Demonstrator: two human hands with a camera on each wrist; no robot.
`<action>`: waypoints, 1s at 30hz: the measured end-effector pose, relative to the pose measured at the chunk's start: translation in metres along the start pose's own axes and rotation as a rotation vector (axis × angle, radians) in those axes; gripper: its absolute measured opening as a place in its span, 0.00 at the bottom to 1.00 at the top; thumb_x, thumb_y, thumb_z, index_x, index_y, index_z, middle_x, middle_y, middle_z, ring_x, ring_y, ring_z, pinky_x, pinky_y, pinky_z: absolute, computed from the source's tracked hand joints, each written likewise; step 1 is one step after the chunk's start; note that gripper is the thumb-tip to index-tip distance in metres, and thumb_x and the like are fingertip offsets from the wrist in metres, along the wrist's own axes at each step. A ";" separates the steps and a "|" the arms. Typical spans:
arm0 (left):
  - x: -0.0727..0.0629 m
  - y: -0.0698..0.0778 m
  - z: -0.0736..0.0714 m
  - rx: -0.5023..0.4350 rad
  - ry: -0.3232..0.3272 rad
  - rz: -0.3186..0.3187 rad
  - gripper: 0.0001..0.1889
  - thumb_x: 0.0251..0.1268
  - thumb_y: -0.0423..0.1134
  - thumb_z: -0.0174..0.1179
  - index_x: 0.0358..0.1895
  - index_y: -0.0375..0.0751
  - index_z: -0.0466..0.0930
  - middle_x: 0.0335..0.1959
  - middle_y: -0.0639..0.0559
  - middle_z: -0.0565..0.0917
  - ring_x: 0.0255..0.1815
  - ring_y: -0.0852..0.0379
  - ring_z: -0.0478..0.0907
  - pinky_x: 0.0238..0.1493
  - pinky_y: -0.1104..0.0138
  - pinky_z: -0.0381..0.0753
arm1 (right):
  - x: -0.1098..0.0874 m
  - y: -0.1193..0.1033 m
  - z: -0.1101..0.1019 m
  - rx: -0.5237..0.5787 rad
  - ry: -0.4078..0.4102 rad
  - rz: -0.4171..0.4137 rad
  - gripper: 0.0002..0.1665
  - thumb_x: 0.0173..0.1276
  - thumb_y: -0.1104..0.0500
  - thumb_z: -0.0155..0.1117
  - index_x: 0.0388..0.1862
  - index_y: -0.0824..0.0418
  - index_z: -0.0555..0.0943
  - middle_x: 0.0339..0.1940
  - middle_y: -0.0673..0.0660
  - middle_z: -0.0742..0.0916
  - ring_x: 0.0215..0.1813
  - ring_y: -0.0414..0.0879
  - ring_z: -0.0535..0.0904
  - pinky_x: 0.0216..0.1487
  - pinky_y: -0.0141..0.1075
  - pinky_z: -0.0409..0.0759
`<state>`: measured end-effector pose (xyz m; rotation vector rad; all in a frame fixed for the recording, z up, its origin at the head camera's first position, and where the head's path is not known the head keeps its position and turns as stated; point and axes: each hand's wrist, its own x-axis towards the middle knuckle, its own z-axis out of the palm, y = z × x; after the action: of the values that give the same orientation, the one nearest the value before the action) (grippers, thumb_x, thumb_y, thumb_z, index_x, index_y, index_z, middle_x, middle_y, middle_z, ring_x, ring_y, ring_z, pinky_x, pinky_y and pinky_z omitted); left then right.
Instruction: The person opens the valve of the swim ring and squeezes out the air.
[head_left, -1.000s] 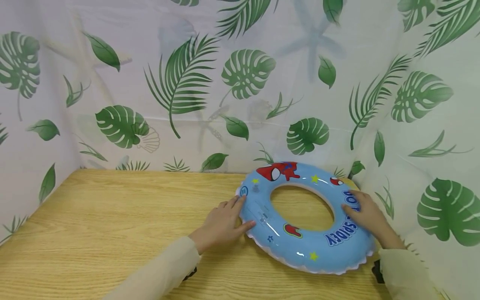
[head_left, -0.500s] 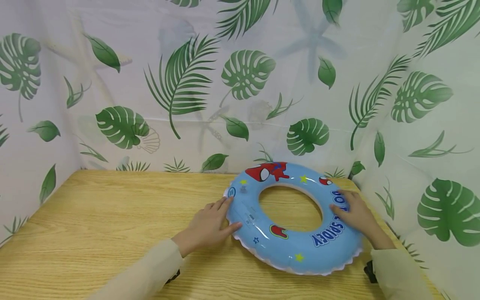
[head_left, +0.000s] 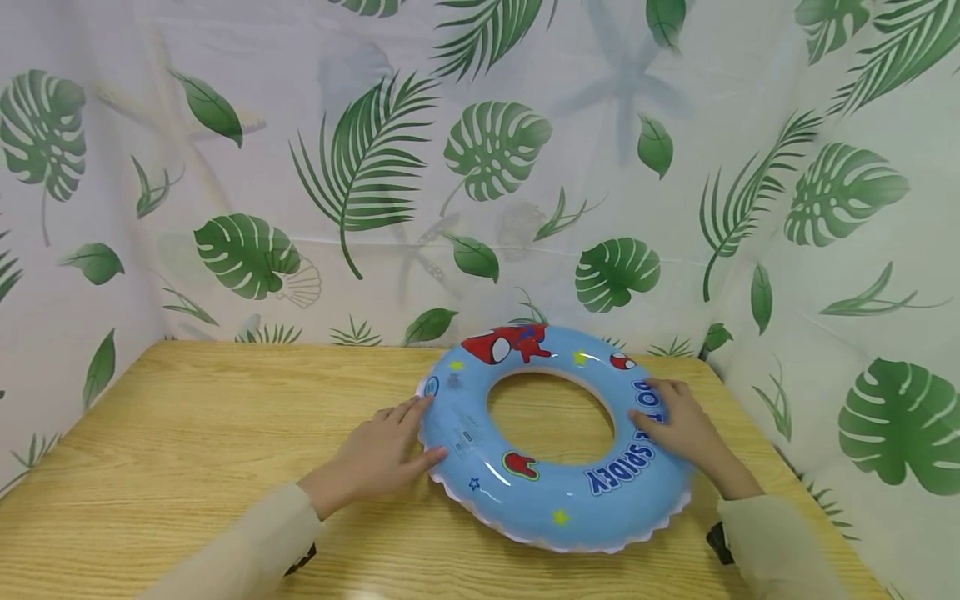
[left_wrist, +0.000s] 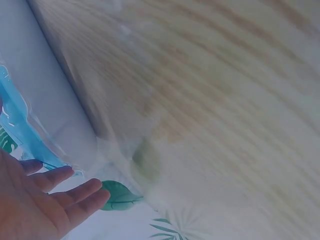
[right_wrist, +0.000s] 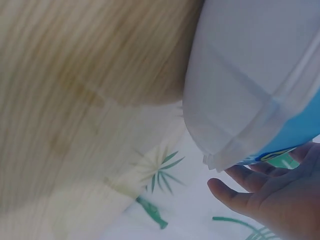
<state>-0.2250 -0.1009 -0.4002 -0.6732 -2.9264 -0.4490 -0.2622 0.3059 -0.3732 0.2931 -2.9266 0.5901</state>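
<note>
A blue inflatable swim ring (head_left: pixel 517 504) with a pale scalloped edge, red cartoon figures and yellow stars lies on the wooden table. At its left edge my left hand (head_left: pixel 375 454) touches the rim with fingertips and thumb spread. My right hand (head_left: pixel 682 429) rests over the printed lettering on the ring's right side, its fingers laid along the top. In the left wrist view the ring's white underside (left_wrist: pixel 60 95) shows beside the loosely extended fingers. The right wrist view has the white side (right_wrist: pixel 240 75) close up, the right hand (right_wrist: pixel 280 190) at its outer edge.
The wooden table (head_left: pixel 225 417) extends to the left of the ring. White cloth (head_left: pixel 360 292) printed with green leaves hangs behind it and on both sides. The table's right edge runs close by my right forearm.
The swim ring has slid left across the table, and both hands have moved left along with it, keeping their places on its two sides.
</note>
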 end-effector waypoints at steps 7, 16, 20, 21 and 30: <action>-0.008 -0.017 -0.007 -0.034 -0.013 0.009 0.42 0.61 0.68 0.42 0.71 0.44 0.50 0.69 0.43 0.62 0.64 0.38 0.64 0.60 0.48 0.67 | 0.001 -0.012 0.007 -0.005 0.019 -0.036 0.39 0.64 0.46 0.56 0.64 0.71 0.62 0.59 0.77 0.66 0.54 0.73 0.69 0.48 0.65 0.70; -0.020 -0.040 -0.015 -0.065 -0.015 0.005 0.42 0.60 0.69 0.41 0.72 0.48 0.49 0.69 0.44 0.61 0.65 0.39 0.64 0.60 0.47 0.67 | 0.003 -0.025 0.017 0.011 0.030 -0.081 0.37 0.63 0.45 0.57 0.64 0.67 0.64 0.59 0.74 0.68 0.53 0.70 0.72 0.47 0.63 0.73; -0.025 -0.050 -0.018 -0.061 -0.020 0.005 0.42 0.60 0.69 0.41 0.72 0.47 0.49 0.69 0.43 0.62 0.65 0.38 0.63 0.60 0.47 0.67 | 0.004 -0.032 0.020 0.019 0.036 -0.103 0.37 0.63 0.45 0.57 0.64 0.66 0.65 0.58 0.73 0.69 0.53 0.69 0.72 0.47 0.62 0.74; -0.026 -0.052 -0.019 -0.060 -0.023 0.004 0.42 0.60 0.69 0.41 0.72 0.47 0.49 0.69 0.43 0.62 0.65 0.38 0.63 0.60 0.47 0.66 | 0.004 -0.034 0.021 0.020 0.036 -0.109 0.37 0.63 0.45 0.57 0.64 0.65 0.65 0.58 0.73 0.69 0.53 0.69 0.72 0.47 0.61 0.74; -0.036 -0.069 -0.029 -0.077 -0.031 0.008 0.40 0.61 0.66 0.43 0.71 0.45 0.51 0.68 0.41 0.63 0.65 0.36 0.63 0.60 0.45 0.65 | 0.005 -0.049 0.028 0.014 0.037 -0.144 0.36 0.62 0.43 0.57 0.64 0.62 0.67 0.59 0.72 0.70 0.53 0.67 0.73 0.47 0.59 0.75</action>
<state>-0.2220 -0.1839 -0.3967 -0.7077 -2.9478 -0.5574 -0.2588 0.2497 -0.3800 0.4847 -2.8361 0.5879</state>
